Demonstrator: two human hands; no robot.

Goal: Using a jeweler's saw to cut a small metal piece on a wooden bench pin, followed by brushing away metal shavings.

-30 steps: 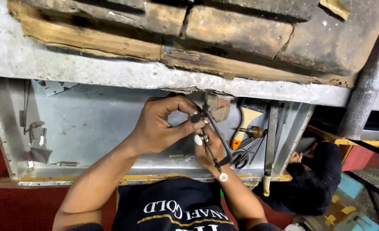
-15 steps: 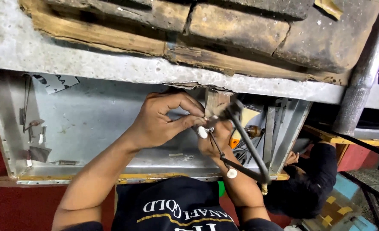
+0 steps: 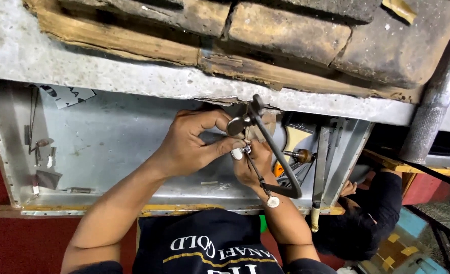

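Jeweller's saw (image 3: 278, 162): dark metal frame, tilted, over metal tray, w/ thin blade.

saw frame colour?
Black saw frame, held by both hands; head view shows it best.

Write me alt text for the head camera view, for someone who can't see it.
Seen from above, a person's left hand and right hand work close together on a small dark-framed saw over a grey metal tray under a worn workbench edge. Small tools lie at the tray's left; another person crouches lower right.
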